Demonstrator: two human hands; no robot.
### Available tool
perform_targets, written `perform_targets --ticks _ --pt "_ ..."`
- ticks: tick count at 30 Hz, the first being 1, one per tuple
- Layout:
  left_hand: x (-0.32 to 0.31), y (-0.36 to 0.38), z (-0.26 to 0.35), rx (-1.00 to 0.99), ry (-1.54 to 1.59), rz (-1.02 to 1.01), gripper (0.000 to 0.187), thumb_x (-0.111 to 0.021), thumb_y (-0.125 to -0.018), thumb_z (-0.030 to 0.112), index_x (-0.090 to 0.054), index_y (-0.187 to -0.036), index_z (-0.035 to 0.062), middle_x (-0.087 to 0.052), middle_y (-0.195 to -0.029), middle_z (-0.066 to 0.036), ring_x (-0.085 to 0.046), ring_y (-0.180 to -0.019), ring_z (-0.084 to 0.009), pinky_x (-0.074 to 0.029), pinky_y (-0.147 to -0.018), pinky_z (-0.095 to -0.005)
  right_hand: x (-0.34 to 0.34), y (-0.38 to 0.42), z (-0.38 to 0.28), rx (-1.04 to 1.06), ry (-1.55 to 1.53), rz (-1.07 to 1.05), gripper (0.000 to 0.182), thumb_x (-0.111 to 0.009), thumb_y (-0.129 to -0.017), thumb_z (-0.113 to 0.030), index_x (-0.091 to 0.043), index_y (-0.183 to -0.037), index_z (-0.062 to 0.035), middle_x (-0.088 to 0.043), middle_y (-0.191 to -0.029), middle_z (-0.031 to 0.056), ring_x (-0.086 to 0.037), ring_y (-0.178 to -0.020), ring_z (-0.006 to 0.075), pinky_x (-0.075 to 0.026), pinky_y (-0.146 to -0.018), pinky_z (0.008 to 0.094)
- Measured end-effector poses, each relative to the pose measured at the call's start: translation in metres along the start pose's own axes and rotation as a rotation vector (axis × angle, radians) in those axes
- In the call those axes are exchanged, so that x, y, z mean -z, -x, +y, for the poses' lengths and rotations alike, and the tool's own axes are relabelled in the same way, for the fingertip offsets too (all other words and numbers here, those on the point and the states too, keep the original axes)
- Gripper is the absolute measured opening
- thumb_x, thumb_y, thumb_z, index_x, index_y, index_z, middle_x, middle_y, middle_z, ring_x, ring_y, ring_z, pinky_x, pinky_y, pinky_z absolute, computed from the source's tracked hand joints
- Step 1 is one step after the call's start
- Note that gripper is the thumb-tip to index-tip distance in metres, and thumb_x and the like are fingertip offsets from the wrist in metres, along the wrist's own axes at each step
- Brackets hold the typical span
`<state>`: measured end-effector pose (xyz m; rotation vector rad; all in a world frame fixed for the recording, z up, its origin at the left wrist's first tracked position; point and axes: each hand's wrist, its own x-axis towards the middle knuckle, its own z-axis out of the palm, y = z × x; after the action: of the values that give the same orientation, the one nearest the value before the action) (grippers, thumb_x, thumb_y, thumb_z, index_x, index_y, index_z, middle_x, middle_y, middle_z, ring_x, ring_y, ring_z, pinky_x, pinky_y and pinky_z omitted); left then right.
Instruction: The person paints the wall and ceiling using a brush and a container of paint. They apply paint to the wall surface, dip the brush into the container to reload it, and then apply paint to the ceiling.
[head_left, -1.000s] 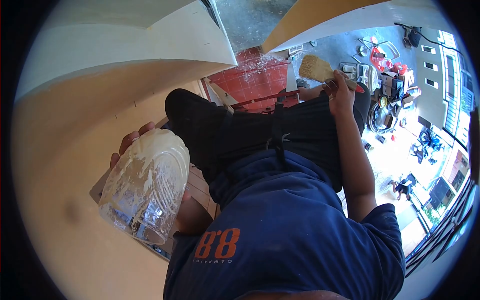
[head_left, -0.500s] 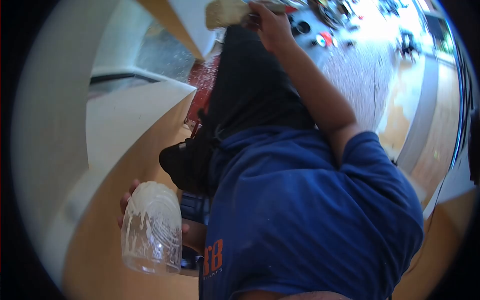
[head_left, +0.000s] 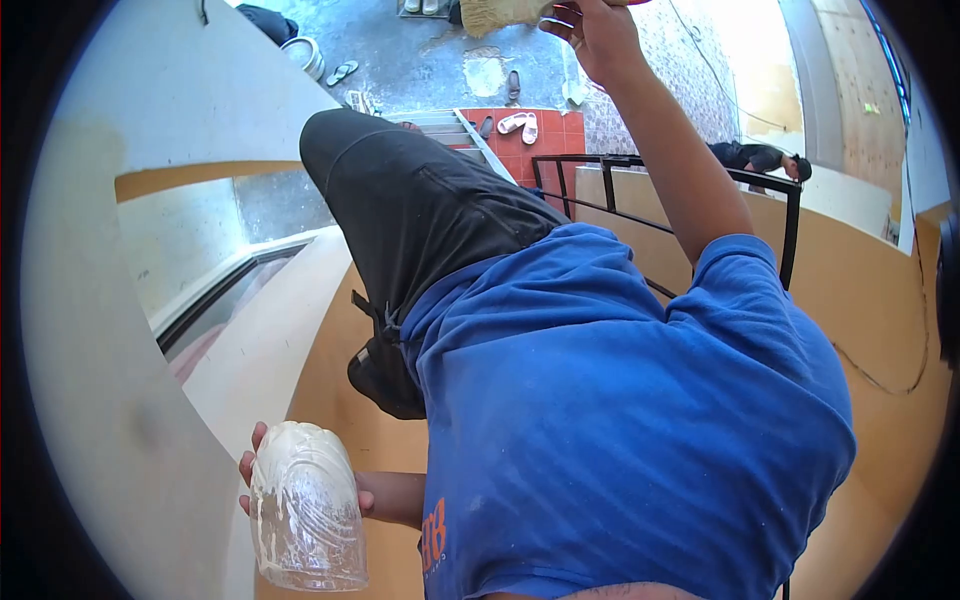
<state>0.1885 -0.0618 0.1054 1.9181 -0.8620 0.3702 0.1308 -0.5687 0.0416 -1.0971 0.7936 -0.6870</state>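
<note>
**Brush raised high, paint jar held low**

The person's left hand point(head_left: 262, 478) is wrapped around a clear jar point(head_left: 305, 510) smeared inside with pale paint, fingers curled behind it, low at the left beside a cream wall point(head_left: 120, 330). The right hand point(head_left: 592, 28) is up at the top edge of the view, arm stretched out, fingers closed on the handle of a wide brush point(head_left: 500, 14) whose bristles point left. Below, past a dark-trousered leg point(head_left: 410, 210), lie red floor tiles point(head_left: 530, 145), sandals and a black railing point(head_left: 660, 180); another person point(head_left: 760, 158) crouches far off to the right.

To work well here, the brush grip should probably be firm but loose at the wrist, so that the bristles meet the surface flat and do not drip. The jar looks best kept upright and close to the body, since the height and the stance leave little room for a slip. Reloading would call for lowering the brush to the jar, not lifting the jar.

Compared with half a second ago, the view has swung: the railing and the far person now show, and the leg fills more of the centre. The brush remains at the top edge, a little further right, while the jar sits slightly lower and the arm reaches straighter.
</note>
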Motion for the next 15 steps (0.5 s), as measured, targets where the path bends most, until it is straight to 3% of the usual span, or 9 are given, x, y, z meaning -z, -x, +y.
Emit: perform_targets --ticks 4,6,7,13,15 --pt "-0.002 0.002 0.004 0.001 0.050 -0.020 0.098 -0.047 -0.076 0.077 -0.011 -0.144 0.0154 -0.035 -0.133 -0.023 -0.043 -0.120 -0.0413 -0.044 -0.096 -0.0577 0.021 0.018 -0.002 0.000 0.035 0.063 0.014 -0.061 -0.090 -0.022 -0.058 -0.097 -0.0105 -0.062 -0.078 0.0037 -0.062 -0.068 0.0142 -0.051 -0.059 0.0288" --pt "-0.002 0.002 0.004 0.077 0.167 0.028 0.107 -0.066 -0.066 0.072 -0.020 -0.142 0.0129 -0.039 -0.133 -0.020 -0.043 -0.122 -0.0414 -0.043 -0.099 -0.0545 0.025 0.019 -0.003 -0.002 0.040 0.061 0.015 -0.060 -0.091 -0.023 -0.058 -0.098 -0.0110 -0.062 -0.079 0.0034 -0.062 -0.069 0.0139 -0.051 -0.059 0.0288" --pt "-0.002 0.001 0.004 0.069 0.163 0.027 0.107 -0.066 -0.066 0.072 -0.020 -0.142 0.0129 -0.039 -0.133 -0.020 -0.043 -0.122 -0.0414 -0.043 -0.099 -0.0545 0.027 0.019 -0.002 -0.014 -0.001 0.058 0.014 -0.062 -0.089 -0.021 -0.059 -0.097 -0.0093 -0.062 -0.080 0.0038 -0.063 -0.069 0.0153 -0.051 -0.059 0.0286" --pt "-0.003 0.002 0.011 0.033 0.141 0.039 0.105 -0.064 -0.068 0.072 -0.019 -0.142 0.0135 -0.040 -0.130 -0.020 -0.042 -0.123 -0.0386 -0.044 -0.098 -0.0551 0.013 0.009 0.027 0.017 -0.067 0.022 0.027 -0.068 -0.084 -0.016 -0.058 -0.103 0.0002 -0.063 -0.088 0.0102 -0.065 -0.073 0.0194 -0.057 -0.062 0.0331" --pt "-0.002 0.006 0.013 -0.014 -0.062 0.015 0.103 -0.044 -0.076 0.079 -0.010 -0.144 0.0109 -0.037 -0.130 -0.026 -0.053 -0.109 -0.0456 -0.049 -0.089 -0.0554 0.001 0.013 0.030 -0.030 -0.052 0.007 0.029 -0.068 -0.084 -0.017 -0.058 -0.104 0.0014 -0.063 -0.089 0.0112 -0.066 -0.075 0.0202 -0.058 -0.065 0.0335"
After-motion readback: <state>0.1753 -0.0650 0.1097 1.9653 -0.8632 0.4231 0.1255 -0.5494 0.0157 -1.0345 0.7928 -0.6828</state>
